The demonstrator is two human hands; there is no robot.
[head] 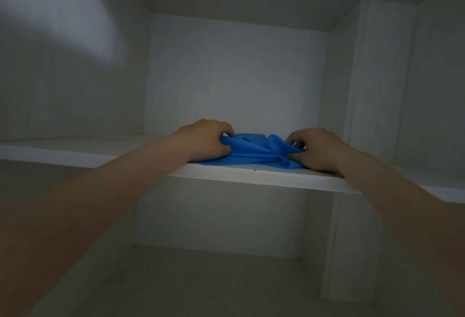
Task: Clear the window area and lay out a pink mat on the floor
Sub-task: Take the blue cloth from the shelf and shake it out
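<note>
I have both arms reaching up into a pale, dim cupboard, and both hands are on a bunched blue cloth (pixel 254 151) that lies on the white shelf (pixel 264 177), close to its front edge. My left hand (pixel 205 140) has its fingers curled over the cloth's left end, gripping a fold. My right hand (pixel 318 149) pinches the right end, thumb and fingers closed on the fabric.

Holding it at both ends like this makes sense to me: a limp cloth sags and drags if taken from one side, so two grips should let me gather it and keep it together near the edge. I judge this as part of clearing things away, though I can't tell from here whether the cloth is being stowed or taken out.

The pink mat is nowhere in view, and neither is the window, so laying it on the floor is not yet done.

The light is poor and the picture soft; there may be something small and dark under my right fingers, but I can't make it out. I see no brand, label or writing on the cloth or the shelf.
</note>
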